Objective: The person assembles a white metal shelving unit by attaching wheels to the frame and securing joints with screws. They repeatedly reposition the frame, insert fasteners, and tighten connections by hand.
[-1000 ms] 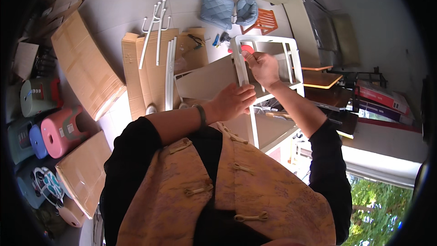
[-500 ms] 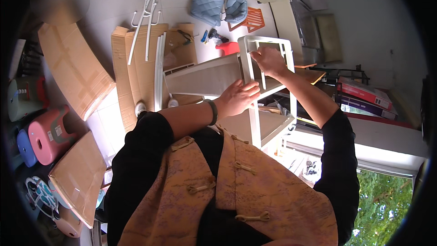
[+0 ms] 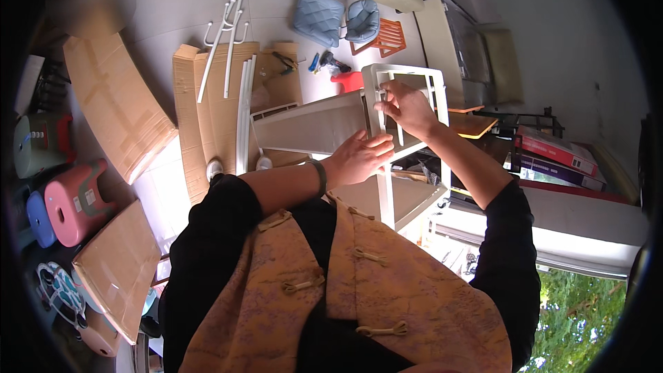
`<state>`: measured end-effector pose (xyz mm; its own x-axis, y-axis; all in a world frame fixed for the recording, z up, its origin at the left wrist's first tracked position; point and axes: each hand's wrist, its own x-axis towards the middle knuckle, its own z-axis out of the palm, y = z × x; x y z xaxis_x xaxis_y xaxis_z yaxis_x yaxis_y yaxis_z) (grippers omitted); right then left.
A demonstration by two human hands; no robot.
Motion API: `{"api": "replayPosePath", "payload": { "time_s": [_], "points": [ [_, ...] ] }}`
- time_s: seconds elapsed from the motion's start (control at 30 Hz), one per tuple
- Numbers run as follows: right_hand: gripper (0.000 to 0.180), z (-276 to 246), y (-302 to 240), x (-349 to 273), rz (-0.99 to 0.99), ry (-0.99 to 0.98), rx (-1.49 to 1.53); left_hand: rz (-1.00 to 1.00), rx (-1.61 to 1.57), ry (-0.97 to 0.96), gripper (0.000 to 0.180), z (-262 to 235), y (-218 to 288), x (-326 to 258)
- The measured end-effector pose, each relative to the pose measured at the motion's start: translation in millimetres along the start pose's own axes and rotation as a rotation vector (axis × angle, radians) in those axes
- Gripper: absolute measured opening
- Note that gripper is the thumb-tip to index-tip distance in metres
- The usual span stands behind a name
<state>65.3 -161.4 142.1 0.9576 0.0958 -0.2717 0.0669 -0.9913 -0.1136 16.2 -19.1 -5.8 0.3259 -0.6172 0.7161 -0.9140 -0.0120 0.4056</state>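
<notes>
A white frame (image 3: 373,109) with rounded corners and thin inner bars stands upright in front of me. It joins a long shelf panel (image 3: 314,124) with a beige-grey face and white edges, which extends to the left. My left hand (image 3: 356,159) is closed around the frame's near left bar. Higher up, my right hand (image 3: 412,112) reaches over the frame, its thumb and fingers bent together at the inner side of the same bar. Whatever lies between those fingertips is too small to make out. Another panel (image 3: 362,192) shows lower down, below my left hand.
White tubes with hooks (image 3: 228,48) and long white rails (image 3: 245,107) lie on flattened cardboard (image 3: 193,90). Pliers (image 3: 283,62) and a power drill (image 3: 334,63) are beyond. Cardboard boxes (image 3: 117,107) and a pink stool (image 3: 72,202) stand left; flat boxes (image 3: 556,152) are stacked right.
My right hand has moved slightly down along the frame, and its fingers now bend toward the left bar. The left hand keeps its hold. The whole view has shifted a little.
</notes>
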Motion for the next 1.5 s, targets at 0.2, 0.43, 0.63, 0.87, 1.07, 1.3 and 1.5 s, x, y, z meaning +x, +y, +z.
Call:
{"api": "replayPosePath", "payload": {
  "time_s": [0.2, 0.43, 0.63, 0.87, 1.07, 1.3, 1.5],
  "points": [
    [0.082, -12, 31, -2, -0.431, -0.013, -0.201, -0.017, -0.027, -0.054, 0.052, 2, 0, 2],
    [0.066, -10, 40, 26, -0.815, 0.26, -0.438, -0.024, -0.023, -0.062, 0.055, 0, 2, 2],
    [0.055, 3, 24, 27, -0.681, 0.396, -0.42, -0.011, 0.013, -0.036, 0.053, 3, 1, 0],
    [0.061, 34, -10, 25, -0.122, 0.6, -0.428, 0.0, -0.039, 0.03, 0.045, 7, -3, -1],
    [0.07, 40, -30, 40, 0.405, 0.501, -0.336, -0.023, -0.045, 0.052, 0.042, 10, -2, -2],
    [0.076, 36, -41, 47, 0.64, 0.417, -0.228, -0.012, -0.078, -0.004, 0.044, 0, -2, 2],
    [0.053, 44, -43, 38, 0.432, 0.531, -0.277, 0.043, -0.059, 0.008, 0.041, -18, -1, 9]
  ]
}}
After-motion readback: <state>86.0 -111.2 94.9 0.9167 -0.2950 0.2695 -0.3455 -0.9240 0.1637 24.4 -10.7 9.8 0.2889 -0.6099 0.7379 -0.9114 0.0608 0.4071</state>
